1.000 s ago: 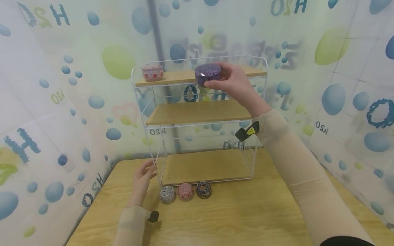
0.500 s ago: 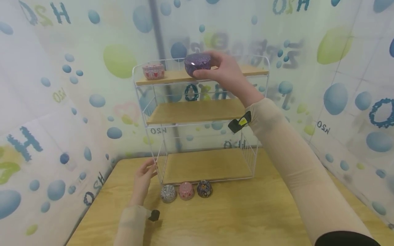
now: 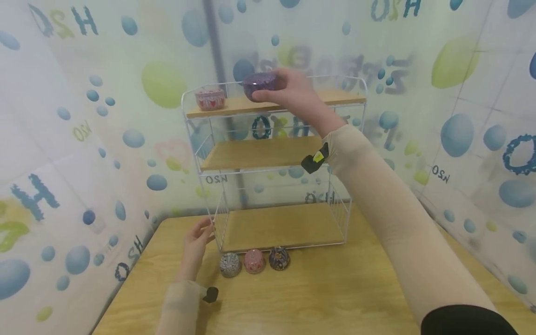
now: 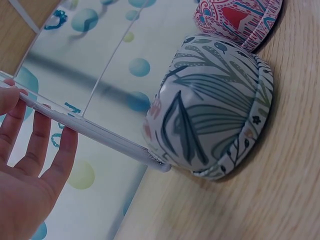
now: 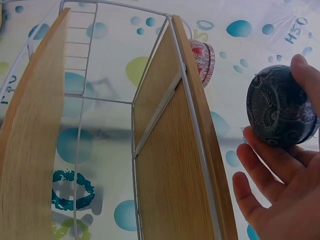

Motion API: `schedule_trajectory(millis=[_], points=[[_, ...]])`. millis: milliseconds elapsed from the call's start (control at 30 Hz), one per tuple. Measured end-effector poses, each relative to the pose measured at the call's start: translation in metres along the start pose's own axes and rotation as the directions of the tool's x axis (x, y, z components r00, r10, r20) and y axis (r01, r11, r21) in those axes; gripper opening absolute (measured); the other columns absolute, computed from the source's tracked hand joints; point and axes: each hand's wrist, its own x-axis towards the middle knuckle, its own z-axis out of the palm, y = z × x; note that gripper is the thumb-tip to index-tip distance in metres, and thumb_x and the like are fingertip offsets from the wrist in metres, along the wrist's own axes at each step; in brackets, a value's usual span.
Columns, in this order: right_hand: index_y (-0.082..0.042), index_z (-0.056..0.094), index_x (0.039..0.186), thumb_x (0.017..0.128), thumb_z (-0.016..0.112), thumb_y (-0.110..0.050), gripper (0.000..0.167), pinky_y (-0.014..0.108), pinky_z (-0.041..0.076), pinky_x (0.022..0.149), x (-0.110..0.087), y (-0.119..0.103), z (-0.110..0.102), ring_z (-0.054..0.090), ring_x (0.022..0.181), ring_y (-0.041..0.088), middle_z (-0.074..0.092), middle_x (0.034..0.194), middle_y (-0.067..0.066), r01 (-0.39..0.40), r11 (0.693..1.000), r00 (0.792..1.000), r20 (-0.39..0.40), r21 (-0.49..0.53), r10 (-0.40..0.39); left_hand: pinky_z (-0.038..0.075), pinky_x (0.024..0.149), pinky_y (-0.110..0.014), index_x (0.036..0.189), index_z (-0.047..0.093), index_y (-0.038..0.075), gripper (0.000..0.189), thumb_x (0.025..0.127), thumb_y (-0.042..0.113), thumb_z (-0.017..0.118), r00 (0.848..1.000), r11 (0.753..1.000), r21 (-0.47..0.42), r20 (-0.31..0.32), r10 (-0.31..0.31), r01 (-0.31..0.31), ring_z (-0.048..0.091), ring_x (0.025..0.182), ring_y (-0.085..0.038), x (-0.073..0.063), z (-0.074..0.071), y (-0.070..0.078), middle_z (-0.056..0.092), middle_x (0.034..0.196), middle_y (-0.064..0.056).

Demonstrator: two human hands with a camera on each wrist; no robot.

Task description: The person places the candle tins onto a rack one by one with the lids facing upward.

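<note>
My right hand grips a round purple patterned tin between thumb and fingers, above the top shelf of a white wire rack. In the right wrist view the dark-looking tin stands apart from the board. A pink tin with red hearts sits at that shelf's left end. Low on the rack's left side, my left hand holds the white front post, thumb on one side and fingers on the other. Close to that hand lies a white tin with a leaf pattern.
On the wooden table, a pink tin and a dark floral tin stand in a row with the leaf one, before the rack's bottom shelf. A middle shelf lies between. Printed curtains surround the table.
My right hand has carried the purple tin left and slightly up, nearer the pink tin on the top shelf. The left hand stays at the rack's post.
</note>
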Motion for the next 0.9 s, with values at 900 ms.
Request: schedule_trajectory(millis=[900], points=[[-0.007, 0.054, 0.130, 0.084, 0.074, -0.046, 0.063, 0.025, 0.050, 0.087, 0.030, -0.005, 0.018, 0.056, 0.105, 0.015, 0.061, 0.119, 0.004, 0.001, 0.954, 0.996, 0.082, -0.299, 0.025, 0.052, 0.094, -0.037, 0.129, 0.056, 0.001, 0.031, 0.099, 0.010, 0.056, 1.000, 1.000, 0.006, 0.001, -0.019, 0.019, 0.059, 0.104, -0.014, -0.001, 0.000, 0.002, 0.059, 0.116, 0.002]])
